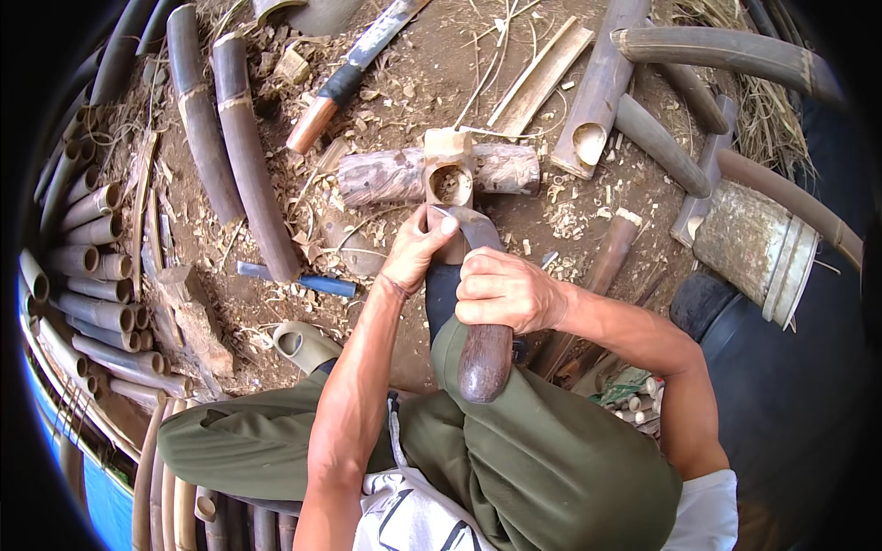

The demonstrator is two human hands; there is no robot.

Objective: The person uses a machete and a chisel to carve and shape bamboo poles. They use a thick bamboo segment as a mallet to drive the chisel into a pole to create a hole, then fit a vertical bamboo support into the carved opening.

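Note:
My right hand (510,289) is wrapped round the thick dark wooden handle (485,367) of a knife, whose butt points back over my knee. The curved metal blade (478,228) reaches forward to a bamboo piece (448,186) with a hollow, scooped opening. That piece lies across a short log (381,176) on the ground. Closed about the bamboo's near part is my left hand (418,246), its thumb beside the blade's tip. Its lower fingers are partly hidden, as is the bamboo under the blade.
Ahead lies a long blade with an orange-brown wooden handle (312,124). Bamboo poles (253,165) lie left, and cut tubes (96,262) are stacked at the far left. More bamboo (593,101) and a dirty white bucket (753,248) are on the right. A blue strip (299,278) rests among shavings.

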